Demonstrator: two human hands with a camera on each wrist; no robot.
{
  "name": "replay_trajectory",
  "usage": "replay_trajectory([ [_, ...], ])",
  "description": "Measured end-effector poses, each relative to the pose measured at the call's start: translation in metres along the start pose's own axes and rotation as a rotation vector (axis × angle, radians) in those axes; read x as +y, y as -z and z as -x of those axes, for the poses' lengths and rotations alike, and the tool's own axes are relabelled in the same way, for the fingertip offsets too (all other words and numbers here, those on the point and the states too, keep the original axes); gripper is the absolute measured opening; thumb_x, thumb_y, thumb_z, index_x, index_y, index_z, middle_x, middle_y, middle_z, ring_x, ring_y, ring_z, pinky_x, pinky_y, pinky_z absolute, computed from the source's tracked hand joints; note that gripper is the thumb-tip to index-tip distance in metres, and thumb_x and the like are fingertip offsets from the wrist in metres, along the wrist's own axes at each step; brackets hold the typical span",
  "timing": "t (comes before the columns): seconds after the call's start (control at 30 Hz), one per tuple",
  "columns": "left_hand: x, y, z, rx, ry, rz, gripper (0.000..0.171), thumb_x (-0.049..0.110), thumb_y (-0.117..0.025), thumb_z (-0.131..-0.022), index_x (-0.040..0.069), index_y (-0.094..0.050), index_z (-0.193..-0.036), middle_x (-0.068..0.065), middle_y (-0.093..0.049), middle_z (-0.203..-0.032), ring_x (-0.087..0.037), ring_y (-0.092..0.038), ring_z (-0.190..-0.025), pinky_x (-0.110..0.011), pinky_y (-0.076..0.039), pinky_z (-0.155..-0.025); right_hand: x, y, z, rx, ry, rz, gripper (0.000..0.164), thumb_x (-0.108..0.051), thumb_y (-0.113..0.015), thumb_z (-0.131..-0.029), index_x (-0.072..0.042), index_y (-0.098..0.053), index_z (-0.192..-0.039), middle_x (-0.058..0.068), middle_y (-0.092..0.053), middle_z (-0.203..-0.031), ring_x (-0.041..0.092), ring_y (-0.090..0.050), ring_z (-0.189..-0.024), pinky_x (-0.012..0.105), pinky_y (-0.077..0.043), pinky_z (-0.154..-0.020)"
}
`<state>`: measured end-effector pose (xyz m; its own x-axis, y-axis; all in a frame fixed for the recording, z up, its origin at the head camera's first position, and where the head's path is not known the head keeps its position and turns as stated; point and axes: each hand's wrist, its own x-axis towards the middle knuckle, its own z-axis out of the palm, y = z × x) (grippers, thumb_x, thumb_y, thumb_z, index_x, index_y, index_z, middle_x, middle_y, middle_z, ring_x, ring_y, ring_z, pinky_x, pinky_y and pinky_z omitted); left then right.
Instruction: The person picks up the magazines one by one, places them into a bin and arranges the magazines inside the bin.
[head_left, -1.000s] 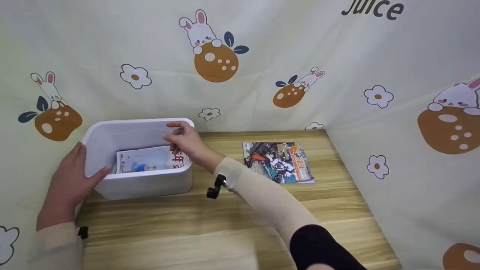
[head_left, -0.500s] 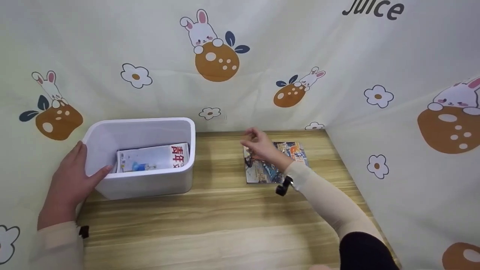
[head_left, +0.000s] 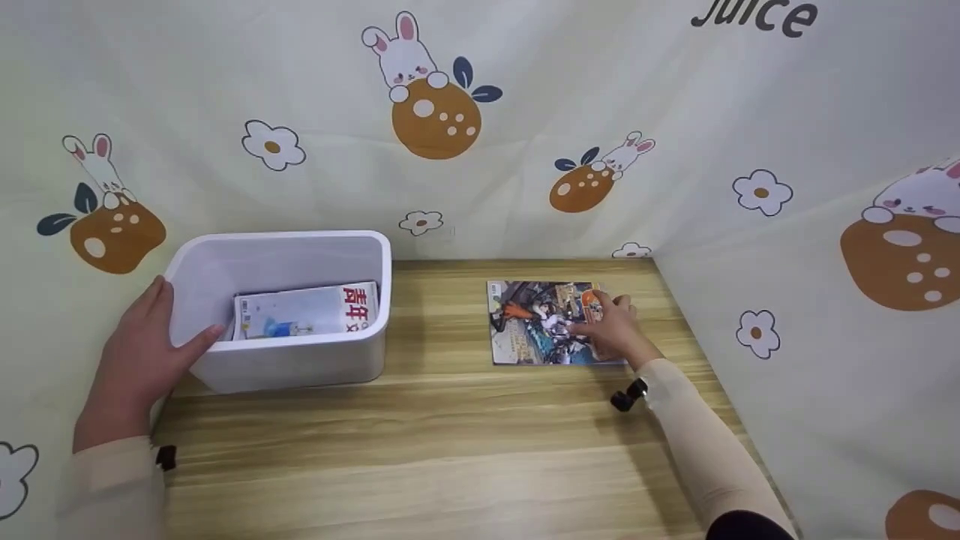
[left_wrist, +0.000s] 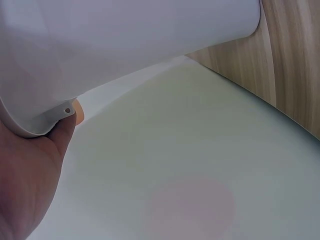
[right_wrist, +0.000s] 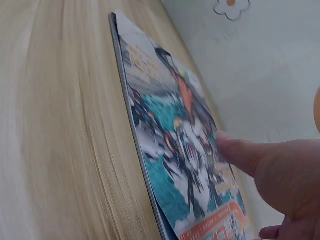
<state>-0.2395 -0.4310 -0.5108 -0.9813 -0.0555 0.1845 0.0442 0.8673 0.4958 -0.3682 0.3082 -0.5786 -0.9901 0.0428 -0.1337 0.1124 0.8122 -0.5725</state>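
My left hand (head_left: pixel 139 360) grips the left rim of a white plastic storage box (head_left: pixel 292 367), its thumb over the front edge; in the left wrist view a finger (left_wrist: pixel 62 132) hooks under that rim. Inside the box lies a magazine (head_left: pixel 304 311) with a pale cover and red characters. Another magazine (head_left: pixel 525 341), colourful with an illustrated cover, lies flat on the table to the right. Over its right part is my right hand (head_left: pixel 616 328), thumb stretched above the cover and fingers spread at the right edge. Whether the thumb touches the cover is hard to tell.
A wood-grain tabletop (head_left: pixel 420 457) lies under everything. Pale curtain walls (head_left: pixel 510 187) printed with rabbits, oranges and flowers stand behind and on both sides, with the box close to the left and back ones.
My right hand has moved from above the box rightward, past the illustrated magazine's left part, to its right edge. The left hand still holds the box, and both magazines stay in place.
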Motion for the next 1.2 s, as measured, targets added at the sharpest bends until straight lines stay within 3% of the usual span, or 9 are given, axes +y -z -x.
replay_trajectory([
  [0.17,0.002,0.000,-0.001,-0.009,0.005,0.002,0.117,0.064,-0.065,-0.103,-0.002,-0.001,-0.175,-0.034,-0.004,-0.180,-0.061,-0.010,-0.163,-0.087,-0.014,-0.120,0.015,0.007,0.000,-0.092,-0.024,0.030,0.120,-0.055,-0.095,-0.085,-0.015,-0.029,-0.176,0.044,-0.019,-0.163,0.061,-0.026,-0.148,0.075,-0.041,-0.119],
  [0.37,0.003,-0.005,0.000,-0.019,0.010,0.009,0.117,0.068,-0.063,-0.103,0.000,0.000,-0.176,-0.031,-0.002,-0.181,-0.060,-0.008,-0.164,-0.087,-0.014,-0.120,0.024,0.013,0.003,-0.094,-0.046,0.068,0.122,-0.048,-0.099,-0.082,-0.013,-0.030,-0.176,0.046,-0.018,-0.162,0.060,-0.023,-0.148,0.075,-0.039,-0.119],
  [0.67,0.000,-0.003,-0.003,-0.002,0.000,-0.004,0.118,0.068,-0.064,-0.102,0.001,-0.001,-0.176,-0.031,-0.003,-0.181,-0.061,-0.009,-0.163,-0.088,-0.015,-0.117,0.019,0.016,-0.001,-0.140,-0.052,0.120,0.116,-0.046,-0.097,-0.085,-0.015,-0.032,-0.176,0.049,-0.011,-0.170,0.067,-0.019,-0.155,0.080,-0.033,-0.121],
  [0.87,0.000,-0.002,-0.001,-0.008,0.004,-0.004,0.118,0.067,-0.065,-0.102,0.001,0.000,-0.176,-0.032,-0.002,-0.181,-0.062,-0.009,-0.163,-0.088,-0.014,-0.117,0.018,0.020,-0.002,-0.187,-0.021,0.193,0.116,-0.049,-0.096,-0.084,-0.013,-0.034,-0.175,0.050,-0.009,-0.170,0.072,-0.010,-0.156,0.084,-0.023,-0.123],
  [0.93,0.000,-0.001,0.000,-0.003,0.002,-0.005,0.117,0.065,-0.065,-0.103,-0.001,-0.001,-0.175,-0.033,-0.002,-0.180,-0.062,-0.009,-0.163,-0.087,-0.013,-0.118,0.017,0.021,-0.004,-0.199,-0.008,0.190,0.116,-0.048,-0.098,-0.084,-0.011,-0.035,-0.174,0.049,-0.013,-0.170,0.072,-0.009,-0.157,0.083,-0.022,-0.124],
  [1.1,0.000,0.000,-0.001,-0.002,0.005,-0.013,0.116,0.064,-0.065,-0.104,-0.003,-0.002,-0.175,-0.033,-0.002,-0.180,-0.060,-0.008,-0.164,-0.085,-0.013,-0.121,0.012,0.021,-0.006,-0.205,0.001,0.209,0.115,-0.044,-0.099,-0.083,-0.007,-0.038,-0.172,0.042,-0.039,-0.165,0.066,-0.027,-0.155,0.074,-0.033,-0.125],
  [1.2,-0.001,0.001,0.000,-0.008,0.017,-0.016,0.116,0.065,-0.064,-0.104,-0.002,-0.002,-0.175,-0.031,-0.001,-0.181,-0.059,-0.007,-0.164,-0.085,-0.013,-0.121,0.007,0.020,-0.005,-0.209,-0.013,0.229,0.114,-0.044,-0.099,-0.083,-0.007,-0.038,-0.172,0.039,-0.045,-0.163,0.062,-0.037,-0.151,0.071,-0.039,-0.123],
])
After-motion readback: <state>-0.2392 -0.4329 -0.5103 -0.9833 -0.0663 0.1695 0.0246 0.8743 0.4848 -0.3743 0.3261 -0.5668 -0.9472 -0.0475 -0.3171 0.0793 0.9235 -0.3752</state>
